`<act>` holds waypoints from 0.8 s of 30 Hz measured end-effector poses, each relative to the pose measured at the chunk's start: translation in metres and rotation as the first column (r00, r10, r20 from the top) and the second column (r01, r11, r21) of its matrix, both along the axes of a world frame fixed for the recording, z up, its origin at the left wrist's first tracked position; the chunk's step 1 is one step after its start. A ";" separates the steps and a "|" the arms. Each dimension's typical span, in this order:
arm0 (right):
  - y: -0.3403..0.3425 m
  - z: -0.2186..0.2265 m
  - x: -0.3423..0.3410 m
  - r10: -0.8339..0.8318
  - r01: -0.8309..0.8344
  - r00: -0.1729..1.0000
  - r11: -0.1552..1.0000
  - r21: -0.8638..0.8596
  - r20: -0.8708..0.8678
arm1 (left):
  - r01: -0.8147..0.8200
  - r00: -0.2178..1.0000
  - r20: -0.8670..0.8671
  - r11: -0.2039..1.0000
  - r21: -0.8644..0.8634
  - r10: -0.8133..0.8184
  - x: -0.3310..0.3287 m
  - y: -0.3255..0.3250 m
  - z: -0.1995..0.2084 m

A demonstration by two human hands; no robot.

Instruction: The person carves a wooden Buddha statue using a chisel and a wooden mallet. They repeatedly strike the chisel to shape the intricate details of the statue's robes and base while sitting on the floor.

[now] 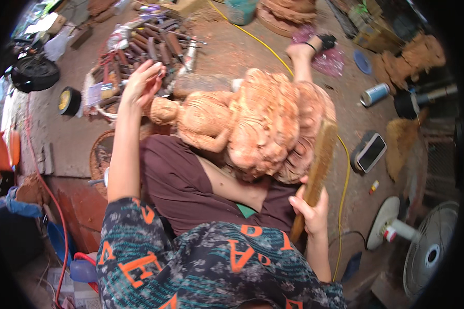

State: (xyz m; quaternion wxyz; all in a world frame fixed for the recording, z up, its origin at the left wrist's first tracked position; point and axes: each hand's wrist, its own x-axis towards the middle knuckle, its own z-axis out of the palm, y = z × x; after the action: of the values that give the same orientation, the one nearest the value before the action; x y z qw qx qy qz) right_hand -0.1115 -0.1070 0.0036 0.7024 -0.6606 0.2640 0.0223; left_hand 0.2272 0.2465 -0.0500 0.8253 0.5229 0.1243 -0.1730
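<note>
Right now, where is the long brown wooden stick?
In the head view, the long brown wooden stick is right of centre, gripped in the right hand, beside the carved orange-brown figure.

A phone (370, 153) between fan (432, 252) and can (376, 95) (partly blue)

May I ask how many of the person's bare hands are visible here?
2: the left hand near the piled carving tools, beyond the carved wooden figure's head; the right hand gripping a wooden club, which partly covers it.
</note>
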 end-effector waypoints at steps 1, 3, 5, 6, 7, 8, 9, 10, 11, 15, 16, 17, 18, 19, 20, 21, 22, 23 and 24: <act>-0.001 0.001 0.000 0.016 -0.016 1.000 1.000 -0.007 0.006 | 0.051 0.991 0.119 0.998 0.034 -0.054 -0.026 -0.017 0.012; -0.003 0.004 0.002 0.056 -0.056 0.998 0.998 0.000 0.010 | 0.119 0.934 0.341 0.993 -0.017 -0.106 -0.075 -0.063 0.046; -0.005 0.009 0.004 0.057 -0.057 0.998 0.998 -0.004 0.023 | 0.238 0.917 0.387 0.913 -0.330 -0.099 -0.076 -0.099 0.059; -0.005 0.012 0.006 0.068 -0.068 0.997 0.998 0.002 0.028 | 0.306 0.919 0.381 0.789 -0.532 -0.098 -0.071 -0.108 0.063; -0.006 0.018 0.006 0.062 -0.062 0.998 0.998 0.004 0.029 | 0.275 0.914 0.401 0.811 -0.516 -0.055 -0.077 -0.128 0.076; -0.008 0.023 0.004 0.044 -0.045 0.998 0.999 0.009 0.045 | 0.246 0.908 0.419 0.829 -0.503 -0.015 -0.082 -0.151 0.088; -0.011 0.026 0.001 0.036 -0.036 0.998 0.999 -0.015 0.054 | 0.301 0.889 0.457 0.771 -0.562 -0.014 -0.094 -0.169 0.094; -0.016 0.028 0.000 0.028 -0.026 0.997 0.999 -0.037 0.072 | 0.308 0.804 0.592 0.813 -0.494 0.055 -0.111 -0.191 0.098; -0.021 0.030 -0.002 0.026 -0.017 0.996 0.995 -0.098 0.083 | 0.291 0.702 0.701 0.848 -0.443 0.125 -0.127 -0.214 0.101; -0.033 0.038 -0.008 -0.109 0.183 0.958 0.945 -0.272 0.266 | -0.056 0.134 0.985 0.992 0.115 -0.107 -0.213 -0.274 0.109; -0.040 0.043 -0.008 -0.140 0.198 0.964 0.947 -0.255 0.228 | -0.071 0.099 0.978 0.979 0.190 -0.183 -0.224 -0.282 0.107; -0.046 0.048 -0.010 -0.171 0.214 0.967 0.947 -0.240 0.188 | -0.103 0.088 0.980 0.977 0.186 -0.177 -0.228 -0.291 0.103; -0.055 0.051 -0.012 -0.205 0.243 0.964 0.938 -0.248 0.170 | -0.135 0.076 0.982 0.974 0.180 -0.171 -0.230 -0.296 0.101; -0.061 0.057 -0.014 -0.103 0.175 0.971 0.923 -0.343 0.218 | -0.107 0.110 0.978 0.976 0.190 -0.178 -0.229 -0.297 0.098; -0.064 0.064 -0.015 0.004 0.111 0.967 0.893 -0.437 0.254 | -0.079 0.143 0.972 0.977 0.198 -0.186 -0.226 -0.298 0.096; -0.064 0.068 -0.016 -0.052 0.171 0.966 0.867 -0.468 0.255 | -0.096 0.162 0.969 0.974 0.204 -0.187 -0.225 -0.298 0.094; -0.066 0.076 -0.020 -0.109 0.184 0.977 0.867 -0.463 0.183 | -0.106 0.175 0.970 0.977 0.187 -0.167 -0.224 -0.299 0.093; -0.070 0.078 -0.024 -0.084 0.187 0.970 0.857 -0.480 0.228 | -0.116 0.188 0.971 0.979 0.170 -0.146 -0.223 -0.301 0.093; -0.070 0.081 -0.025 -0.051 0.180 0.963 0.853 -0.489 0.266 | -0.124 0.201 0.971 0.980 0.153 -0.127 -0.222 -0.301 0.093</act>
State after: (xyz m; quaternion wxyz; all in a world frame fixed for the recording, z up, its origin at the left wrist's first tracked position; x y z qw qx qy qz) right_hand -0.1364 -0.1767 0.0850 0.5299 -0.8030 0.2118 -0.1720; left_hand 0.0056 -0.0542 0.0429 0.6609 0.5931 -0.4096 0.2092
